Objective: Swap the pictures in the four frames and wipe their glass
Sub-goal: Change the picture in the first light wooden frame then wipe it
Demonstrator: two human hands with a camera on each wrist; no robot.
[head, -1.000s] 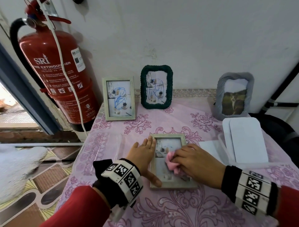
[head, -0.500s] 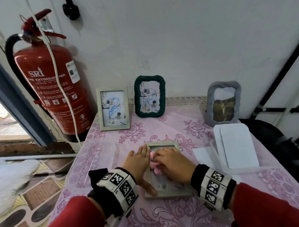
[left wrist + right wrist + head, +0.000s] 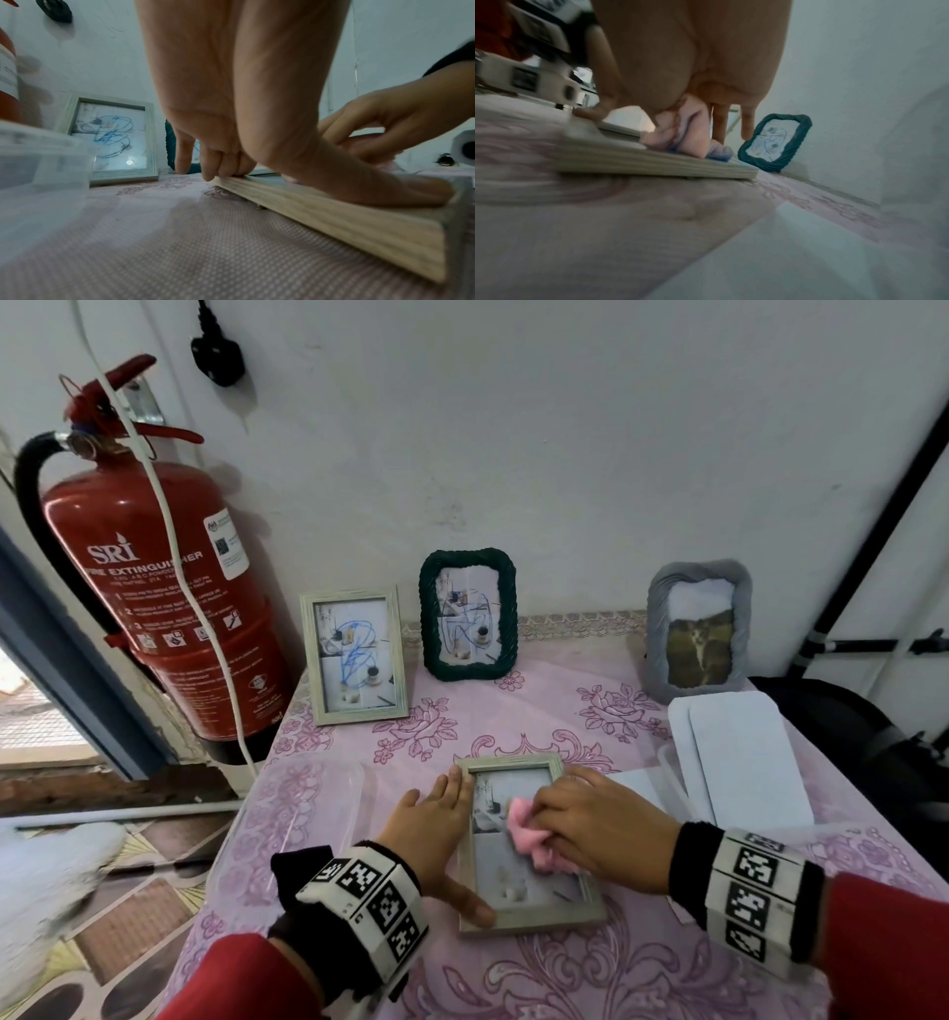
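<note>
Left hand [image 3: 436,829] flat, fingers straight, pressing left rail of pale wooden frame [image 3: 534,919] lying face-up on counter [image 3: 590,978]. Pink cloth [image 3: 531,834] on its glass, bunched in grasp of right hand [image 3: 606,829].

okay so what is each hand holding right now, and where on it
The right hand grips the bunched pink cloth from above. The left hand holds nothing; it presses flat on the lying frame's left edge.
</note>
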